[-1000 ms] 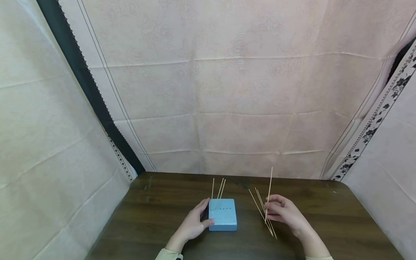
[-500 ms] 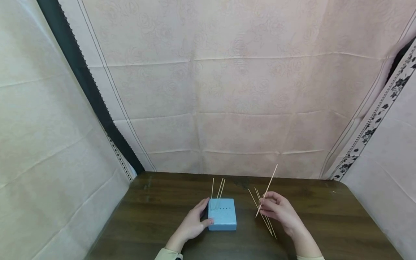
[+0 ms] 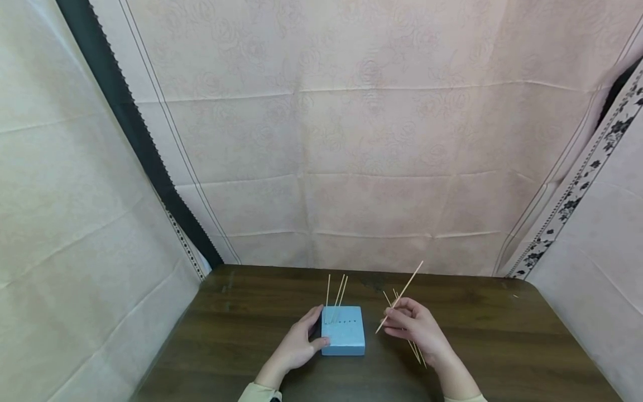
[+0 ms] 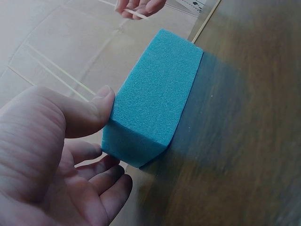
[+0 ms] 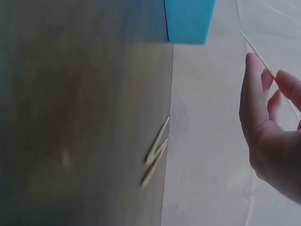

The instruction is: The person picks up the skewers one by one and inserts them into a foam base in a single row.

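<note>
A light blue foam block [image 3: 343, 339] [image 4: 155, 84] lies on the table with a row of small holes in its top. Three thin wooden skewers [image 3: 327, 290] stand up from its left part. My left hand [image 3: 298, 347] [image 4: 51, 136] grips the block's left side between thumb and fingers. To the right of the block, my right hand [image 3: 416, 326] [image 5: 270, 125] pinches another skewer [image 3: 409, 282] [image 5: 254, 49] between thumb and fingertips, tilted with its lower end toward the block. That lower end is apart from the block.
Several loose skewers [image 3: 416, 353] [image 5: 155, 153] lie on the dark wooden table [image 3: 241, 335], partly hidden beneath my right hand. Pale cloth [image 3: 372, 139] hangs behind the table's far edge and at both sides.
My right hand has moved left toward the block with its skewer, which has gone from nearly upright to a clear slant. My left hand and the block have stayed in place.
</note>
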`<state>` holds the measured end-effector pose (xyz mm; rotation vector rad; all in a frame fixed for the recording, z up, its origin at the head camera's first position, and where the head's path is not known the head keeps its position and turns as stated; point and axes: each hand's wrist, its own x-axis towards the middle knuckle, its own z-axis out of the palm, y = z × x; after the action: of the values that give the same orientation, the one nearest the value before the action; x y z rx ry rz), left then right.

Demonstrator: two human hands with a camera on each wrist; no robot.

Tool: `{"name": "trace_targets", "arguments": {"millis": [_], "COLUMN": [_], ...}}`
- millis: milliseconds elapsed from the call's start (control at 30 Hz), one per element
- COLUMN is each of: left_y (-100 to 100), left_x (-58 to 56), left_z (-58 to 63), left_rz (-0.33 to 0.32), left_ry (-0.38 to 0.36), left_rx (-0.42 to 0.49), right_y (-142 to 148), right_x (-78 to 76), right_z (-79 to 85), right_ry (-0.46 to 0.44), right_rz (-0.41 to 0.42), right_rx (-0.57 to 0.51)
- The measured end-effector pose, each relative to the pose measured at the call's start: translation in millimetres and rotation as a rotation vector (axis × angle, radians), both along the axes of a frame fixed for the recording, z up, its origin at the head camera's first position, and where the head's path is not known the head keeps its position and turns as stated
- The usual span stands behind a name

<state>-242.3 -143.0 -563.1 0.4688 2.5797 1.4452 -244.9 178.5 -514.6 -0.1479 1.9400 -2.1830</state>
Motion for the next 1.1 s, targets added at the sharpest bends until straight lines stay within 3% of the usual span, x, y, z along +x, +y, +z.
{"name": "trace_targets", "arguments": {"millis": [500, 700, 1100], "left_y": [-1.2, -1.6, 0.3], "left_x": [-1.0, -1.1, -0.1], "left_z": [-0.5, -0.6, -0.3], "left_rz": [0.015, 0.013, 0.003], "left_ry": [-0.001, 0.010, 0.002], "left_rx": [-0.003, -0.011, 0.004], "right_y": [-60.5, -75.7, -91.5], "right_x": [-4.3, -6.9, -7.7], "right_z": [-1.4, -5.6, -9.8], "right_ry": [0.060, 0.086, 0.124], "right_rz": [-0.062, -0.103, -0.099], "right_rx": [0.048, 0.034, 0.083]}}
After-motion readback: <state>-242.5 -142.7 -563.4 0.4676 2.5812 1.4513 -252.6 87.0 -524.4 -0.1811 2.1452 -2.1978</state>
